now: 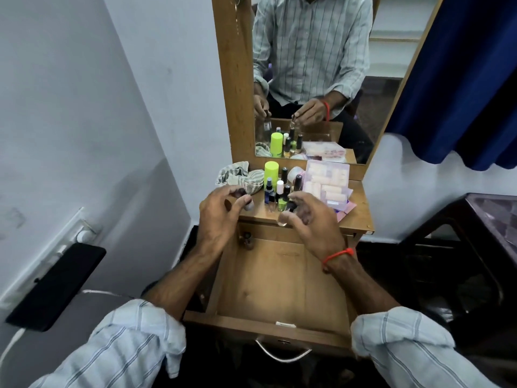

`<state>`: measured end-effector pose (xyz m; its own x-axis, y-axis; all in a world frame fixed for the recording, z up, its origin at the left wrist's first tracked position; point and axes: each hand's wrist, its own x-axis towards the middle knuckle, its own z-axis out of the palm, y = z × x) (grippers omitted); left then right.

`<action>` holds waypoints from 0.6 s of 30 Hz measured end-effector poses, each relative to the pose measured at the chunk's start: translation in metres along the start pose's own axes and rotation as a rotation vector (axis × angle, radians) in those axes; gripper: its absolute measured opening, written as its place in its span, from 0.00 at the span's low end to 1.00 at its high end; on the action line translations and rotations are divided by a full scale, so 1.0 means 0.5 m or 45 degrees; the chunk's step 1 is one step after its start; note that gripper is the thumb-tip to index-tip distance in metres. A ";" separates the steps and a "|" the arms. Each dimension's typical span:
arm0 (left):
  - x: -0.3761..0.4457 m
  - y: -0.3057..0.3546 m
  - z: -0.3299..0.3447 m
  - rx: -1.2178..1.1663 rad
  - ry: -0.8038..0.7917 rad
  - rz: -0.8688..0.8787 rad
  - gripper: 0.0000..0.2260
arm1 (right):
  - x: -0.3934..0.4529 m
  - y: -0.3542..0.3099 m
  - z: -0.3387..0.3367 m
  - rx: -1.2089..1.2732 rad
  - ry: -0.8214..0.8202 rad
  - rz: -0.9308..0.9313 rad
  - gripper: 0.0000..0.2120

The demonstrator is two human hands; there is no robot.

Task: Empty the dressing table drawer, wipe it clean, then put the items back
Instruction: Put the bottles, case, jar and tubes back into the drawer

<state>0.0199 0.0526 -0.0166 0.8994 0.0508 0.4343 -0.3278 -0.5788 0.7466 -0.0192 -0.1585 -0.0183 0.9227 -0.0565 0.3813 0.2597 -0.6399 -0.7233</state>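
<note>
The wooden drawer (268, 287) is pulled out toward me, its bottom bare except for one small dark bottle (248, 240) at the far left corner. My left hand (221, 217) hovers over the tabletop edge, fingers closed on a small dark bottle (248, 204). My right hand (310, 219), with a red thread on the wrist, holds a small clear bottle with a black cap (288, 212). On the tabletop stand several small bottles (279, 191), a lime green can (271, 172), a clear plastic box (326, 180) and a crumpled checked cloth (240, 177).
A mirror (316, 79) in a wooden frame rises behind the tabletop. A blue curtain (461, 79) hangs at the right, above a dark table (492, 217). A black phone (56, 287) charges on the left wall by a socket (84, 233).
</note>
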 end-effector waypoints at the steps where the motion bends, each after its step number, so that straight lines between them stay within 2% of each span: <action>1: -0.016 -0.007 -0.011 0.001 -0.023 0.000 0.05 | -0.011 -0.005 0.012 0.033 -0.067 0.022 0.17; 3: -0.056 -0.030 -0.024 0.075 -0.121 0.011 0.03 | -0.029 -0.004 0.049 0.096 -0.234 0.118 0.14; 6: -0.093 -0.083 -0.017 0.314 -0.294 0.010 0.07 | -0.047 0.020 0.113 0.106 -0.446 0.236 0.15; 8: -0.100 -0.105 -0.005 0.549 -0.433 0.023 0.09 | -0.049 0.034 0.148 -0.004 -0.539 0.223 0.15; 11: -0.098 -0.120 0.015 0.693 -0.567 -0.024 0.11 | -0.049 0.044 0.188 -0.152 -0.585 0.173 0.15; 18: -0.114 -0.156 0.037 0.775 -0.561 -0.172 0.13 | -0.068 0.080 0.235 -0.158 -0.603 0.146 0.17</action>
<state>-0.0006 0.0798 -0.1088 0.9945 -0.1023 0.0222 -0.1041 -0.9437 0.3141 -0.0069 -0.0920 -0.1277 0.9787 0.2042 -0.0204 0.1401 -0.7377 -0.6605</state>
